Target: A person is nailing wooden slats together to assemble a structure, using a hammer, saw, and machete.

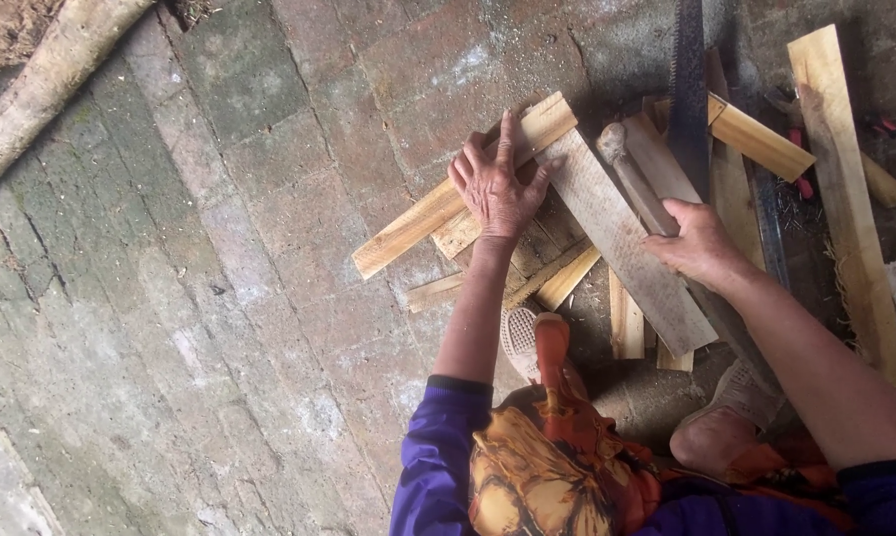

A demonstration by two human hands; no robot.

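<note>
left hand [497, 189] lies with fingers [508, 134] spread flat on a pale wood strip [438, 208]. right hand [701, 243] has its fingers curled around a grey plank [621, 243] beside a saw [688, 89], all on the brick floor [219, 278].

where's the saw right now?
Head view, upper right: the saw lies blade-up among the wood scraps, running down from the top edge just past the right hand, right of the grey plank.

Floor [219, 258]: worn brick paving, greyed and mossed at the left edge.
Log [46, 84]: laid across the top left corner.
Light: daylight, soft, evenly spread.
</note>
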